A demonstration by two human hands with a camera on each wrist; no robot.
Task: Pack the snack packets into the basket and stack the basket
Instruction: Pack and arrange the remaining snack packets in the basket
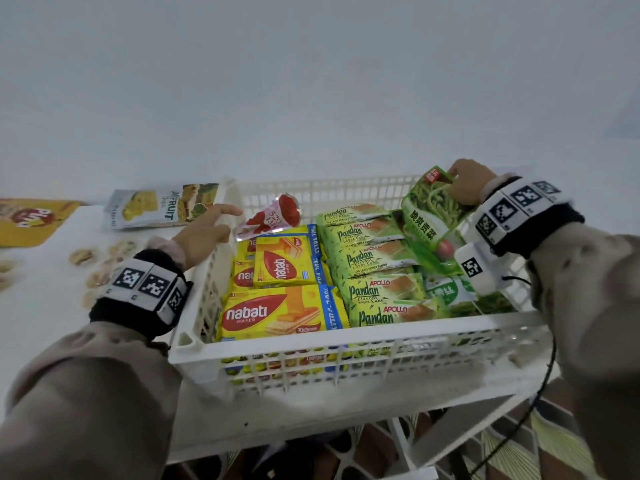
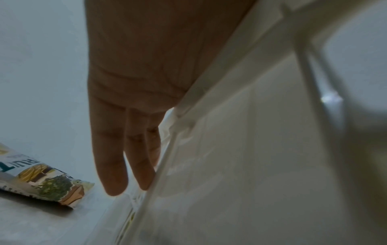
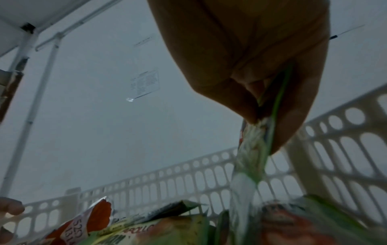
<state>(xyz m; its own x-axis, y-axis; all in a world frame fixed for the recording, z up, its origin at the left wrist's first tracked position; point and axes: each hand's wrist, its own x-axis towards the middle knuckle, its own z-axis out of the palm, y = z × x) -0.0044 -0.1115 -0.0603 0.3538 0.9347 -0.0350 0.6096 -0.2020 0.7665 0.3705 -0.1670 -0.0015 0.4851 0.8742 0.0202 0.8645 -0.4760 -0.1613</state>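
Note:
A white slatted basket (image 1: 346, 336) sits on the white table, filled with yellow Nabati wafer packets (image 1: 277, 313), green Pandan cake packets (image 1: 374, 261) and a red-and-white packet (image 1: 273, 216). My right hand (image 1: 467, 183) pinches the top edge of a green vegetable snack packet (image 1: 433, 209) between thumb and fingers (image 3: 293, 126), holding it upright over the basket's right side. My left hand (image 1: 204, 233) lies with straight fingers (image 2: 111, 165) against the outside of the basket's left wall (image 2: 209, 149).
A jackfruit snack pouch (image 1: 159, 206) lies on the table left of the basket, also in the left wrist view (image 2: 41, 182). A yellow packet (image 1: 31, 220) and several loose round snacks (image 1: 100, 268) lie further left. A white wall stands behind.

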